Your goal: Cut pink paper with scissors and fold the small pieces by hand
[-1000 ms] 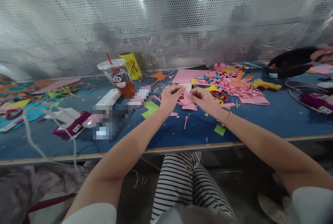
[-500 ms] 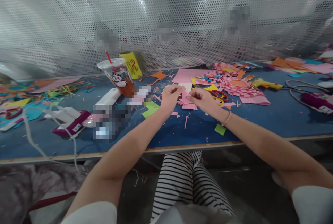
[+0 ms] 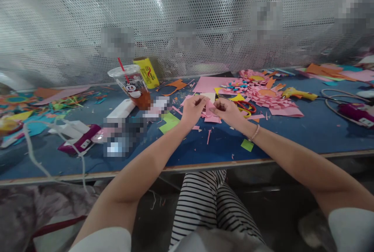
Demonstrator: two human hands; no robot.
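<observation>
Above a blue tabletop [image 3: 189,153] mid-frame, left hand [image 3: 192,110] and right hand [image 3: 231,113] pinch pink paper [image 3: 209,106], apparently folding, the next move likely needing steadiness.

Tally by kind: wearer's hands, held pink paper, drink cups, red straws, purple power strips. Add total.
Hands: 2 (left hand, right hand)
Held pink paper: 1
Drink cup: 1
Red straw: 1
Purple power strips: 2
Total: 7

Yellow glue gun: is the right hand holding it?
No, the right hand pinches pink paper, while the yellow glue gun lies on the blue table.
</observation>
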